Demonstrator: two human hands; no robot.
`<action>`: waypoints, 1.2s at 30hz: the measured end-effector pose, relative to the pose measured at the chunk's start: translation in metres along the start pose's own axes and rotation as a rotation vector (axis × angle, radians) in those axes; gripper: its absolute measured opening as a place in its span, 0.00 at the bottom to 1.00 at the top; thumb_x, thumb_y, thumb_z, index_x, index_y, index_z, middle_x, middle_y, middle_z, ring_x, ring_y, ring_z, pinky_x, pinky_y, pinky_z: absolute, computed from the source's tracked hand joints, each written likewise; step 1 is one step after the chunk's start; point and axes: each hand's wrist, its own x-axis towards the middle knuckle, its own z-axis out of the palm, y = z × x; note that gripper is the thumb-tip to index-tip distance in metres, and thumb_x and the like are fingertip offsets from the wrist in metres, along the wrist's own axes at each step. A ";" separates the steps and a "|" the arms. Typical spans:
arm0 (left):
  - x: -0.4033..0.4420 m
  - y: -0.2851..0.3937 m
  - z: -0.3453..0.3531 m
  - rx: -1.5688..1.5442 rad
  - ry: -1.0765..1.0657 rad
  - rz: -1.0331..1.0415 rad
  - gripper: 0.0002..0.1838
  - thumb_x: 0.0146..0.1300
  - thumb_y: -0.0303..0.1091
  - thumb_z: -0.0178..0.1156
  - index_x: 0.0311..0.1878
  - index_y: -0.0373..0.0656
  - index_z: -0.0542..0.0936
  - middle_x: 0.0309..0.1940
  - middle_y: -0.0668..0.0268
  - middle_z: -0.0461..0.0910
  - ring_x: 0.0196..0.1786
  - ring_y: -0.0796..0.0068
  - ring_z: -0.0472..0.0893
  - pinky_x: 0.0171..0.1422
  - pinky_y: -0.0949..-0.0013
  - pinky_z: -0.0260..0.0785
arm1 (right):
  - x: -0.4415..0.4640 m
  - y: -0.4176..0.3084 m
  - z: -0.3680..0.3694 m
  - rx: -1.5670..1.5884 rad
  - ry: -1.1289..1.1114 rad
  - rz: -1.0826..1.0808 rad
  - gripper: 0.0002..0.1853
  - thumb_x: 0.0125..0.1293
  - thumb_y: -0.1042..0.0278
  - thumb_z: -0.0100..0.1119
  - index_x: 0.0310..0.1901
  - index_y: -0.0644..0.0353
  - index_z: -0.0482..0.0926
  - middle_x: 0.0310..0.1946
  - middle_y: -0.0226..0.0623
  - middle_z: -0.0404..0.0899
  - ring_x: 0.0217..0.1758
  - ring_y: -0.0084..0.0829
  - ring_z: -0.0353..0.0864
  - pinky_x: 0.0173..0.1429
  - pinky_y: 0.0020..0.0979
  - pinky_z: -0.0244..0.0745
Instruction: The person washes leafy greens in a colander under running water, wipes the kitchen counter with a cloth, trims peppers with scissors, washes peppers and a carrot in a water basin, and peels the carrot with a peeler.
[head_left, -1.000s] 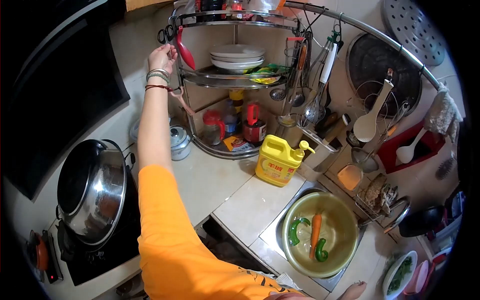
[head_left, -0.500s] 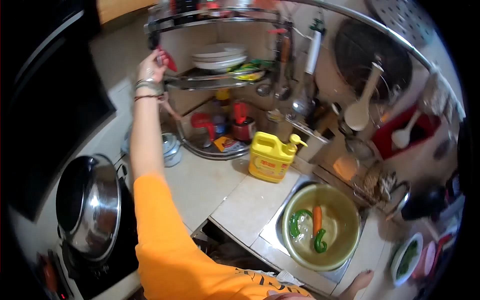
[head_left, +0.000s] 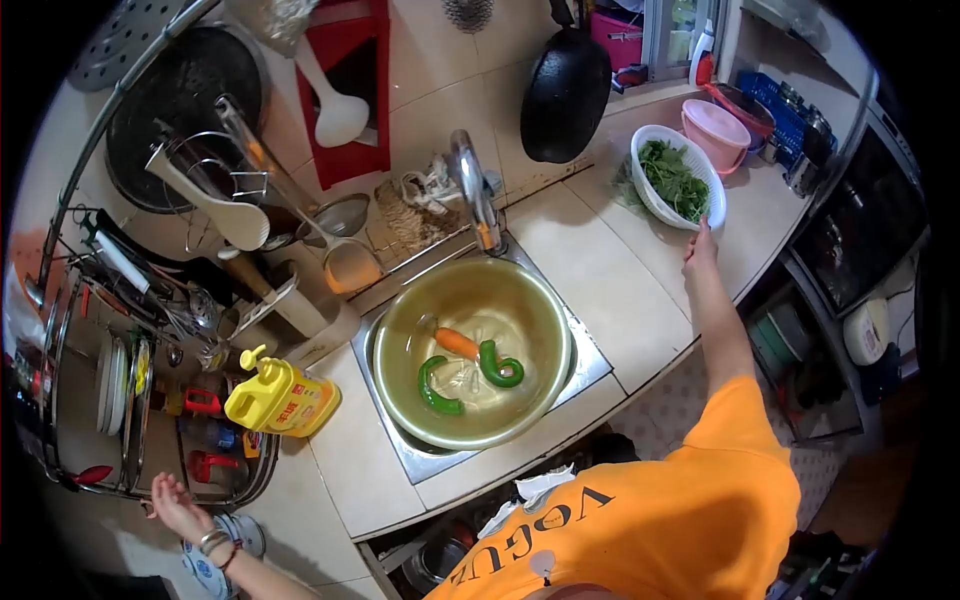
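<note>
My right hand [head_left: 702, 248] grips the near rim of a white colander [head_left: 717, 190] with leafy greens [head_left: 675, 178] in it, at the upper right. My left hand [head_left: 177, 507] is at the lower left, fingers apart and nothing in them, beside the corner rack [head_left: 262, 480]. A red spoon-like piece [head_left: 92, 475] hangs on the rack, apart from that hand. In the sink, an olive-coloured basin [head_left: 545, 395] holds water, a carrot [head_left: 457, 343] and two curled green peppers [head_left: 500, 366]. Left of it, a yellow dish soap bottle [head_left: 285, 398] stands on the counter.
A faucet [head_left: 475, 190] rises behind the basin. Pink buckets [head_left: 715, 125] stand behind the colander. Ladles and a black wok [head_left: 565, 95] hang on the wall. Lidded blue-and-white jars [head_left: 235, 540] sit below my left hand.
My view has swung to the right. My left hand has come away from the red piece on the rack. My right hand, earlier low by the counter edge, is now on the colander rim.
</note>
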 end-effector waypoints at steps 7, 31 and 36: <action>-0.216 0.007 0.199 0.389 -0.511 0.181 0.03 0.56 0.27 0.53 0.29 0.39 0.75 0.28 0.69 0.72 0.35 0.76 0.72 0.44 0.73 0.64 | 0.102 0.013 -0.010 -0.087 -0.118 0.026 0.10 0.53 0.67 0.53 0.38 0.59 0.71 0.20 0.29 0.70 0.16 0.19 0.67 0.14 0.17 0.57; -0.566 -0.061 0.658 0.178 -1.094 0.254 0.05 0.51 0.29 0.55 0.31 0.39 0.74 0.26 0.58 0.74 0.31 0.64 0.74 0.37 0.67 0.66 | 0.029 -0.014 -0.119 -0.496 -0.450 0.111 0.07 0.57 0.66 0.54 0.31 0.60 0.71 0.22 0.26 0.70 0.18 0.13 0.62 0.17 0.18 0.56; -0.516 -0.070 0.622 -0.091 -1.018 -0.031 0.02 0.53 0.23 0.53 0.30 0.36 0.73 0.25 0.63 0.74 0.30 0.71 0.74 0.37 0.72 0.66 | 0.017 -0.005 -0.052 -0.524 -0.723 -0.251 0.05 0.54 0.73 0.52 0.32 0.63 0.72 0.24 0.28 0.70 0.29 0.18 0.67 0.33 0.19 0.63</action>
